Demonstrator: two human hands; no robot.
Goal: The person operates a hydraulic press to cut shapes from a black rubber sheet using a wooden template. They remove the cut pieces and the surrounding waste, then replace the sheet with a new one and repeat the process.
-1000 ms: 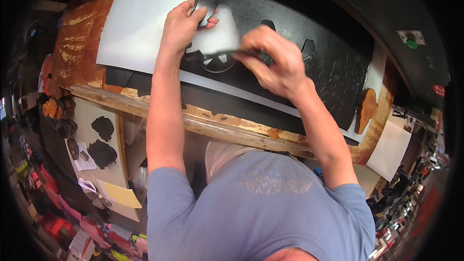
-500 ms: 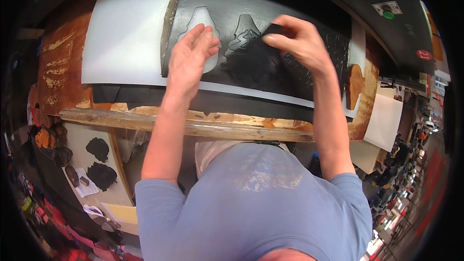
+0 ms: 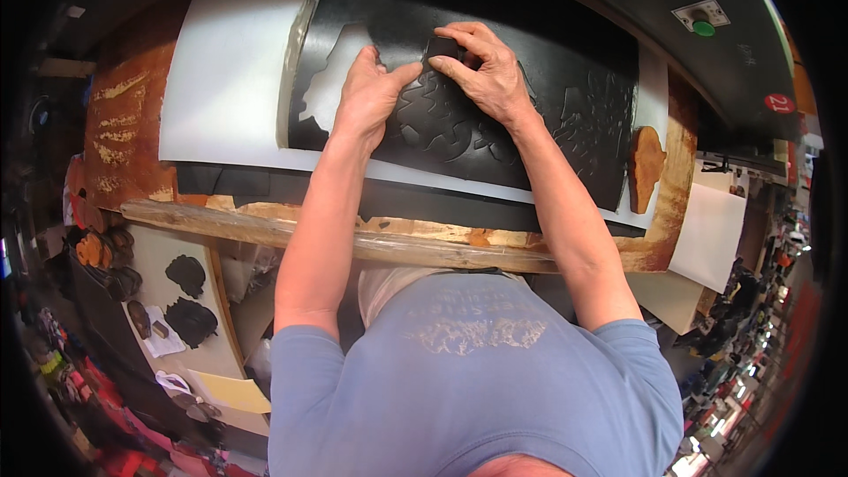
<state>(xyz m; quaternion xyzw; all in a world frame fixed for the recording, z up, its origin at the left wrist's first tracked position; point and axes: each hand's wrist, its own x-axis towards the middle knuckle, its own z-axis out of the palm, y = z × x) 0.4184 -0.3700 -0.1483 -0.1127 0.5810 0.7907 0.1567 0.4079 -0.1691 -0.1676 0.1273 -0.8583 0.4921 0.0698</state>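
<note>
A black sheet (image 3: 548, 44) lies on the bench, with a pale cut-out opening (image 3: 322, 93) near its left end and several cut outlines across it. My right hand (image 3: 490, 71) is closed, pinching the narrow upper end of a black cut piece (image 3: 443, 47) between thumb and fingers. The piece's lower part merges with the dark sheet, so its full outline is hard to make out. To its left, my left hand (image 3: 367, 97) is open, with the thumb stretched toward the piece. Whether that thumb touches it I cannot tell.
White board (image 3: 212, 71) shows under and left of the sheet. An orange-brown block (image 3: 647, 168) lies at its right end. A wooden rail (image 3: 406, 247) runs along the near edge. Dark cut pieces (image 3: 190, 322) lie on a lower-left shelf. A green button (image 3: 703, 28) is at upper right.
My right hand has moved left with the black piece, closer to my left hand. My left thumb now reaches out to the right. The view has shifted slightly.
</note>
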